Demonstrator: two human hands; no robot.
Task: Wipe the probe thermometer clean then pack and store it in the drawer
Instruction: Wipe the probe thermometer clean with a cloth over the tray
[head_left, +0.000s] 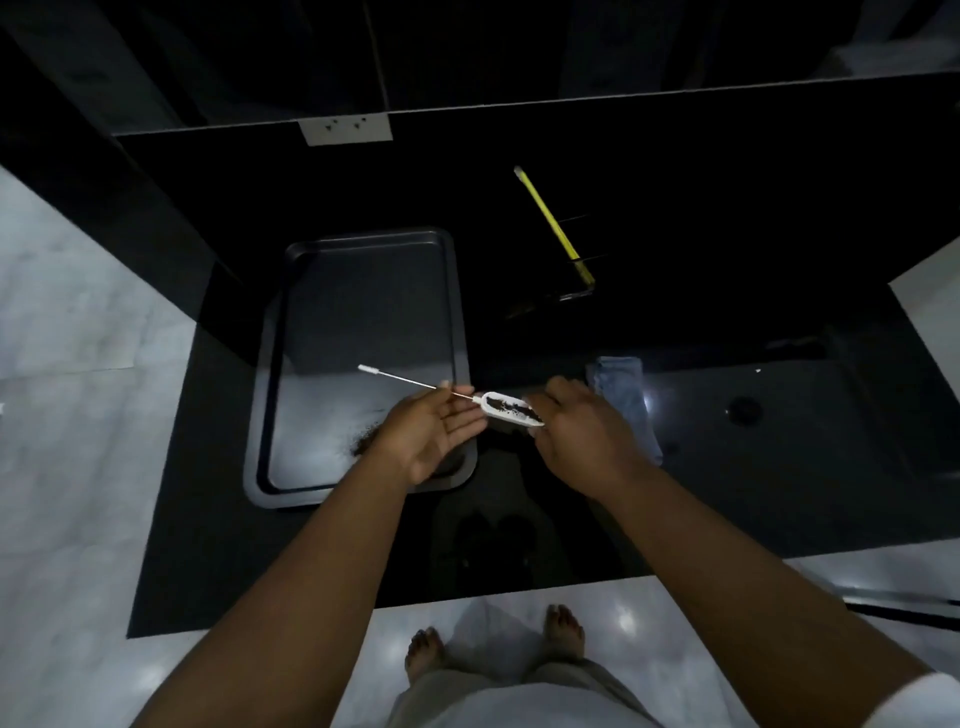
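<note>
The probe thermometer (506, 408) has a white handle smeared with dark grime and a thin metal probe ending in a white tip at the left. My right hand (582, 434) grips the handle's right end. Under the probe, where it meets the handle, my left hand (434, 434) lies palm up with its fingers spread, touching or just below the metal. The thermometer hangs above the right edge of a dark tray (363, 291). A folded blue-grey cloth (626, 395) lies on the counter just right of my right hand.
The black counter (727, 493) holds the tray, which has dark crumbs (366, 441) near its front right. A yellow stick-like item (553, 223) lies at the back. A white socket plate (345, 129) is on the back wall. Pale floor and bare feet show below.
</note>
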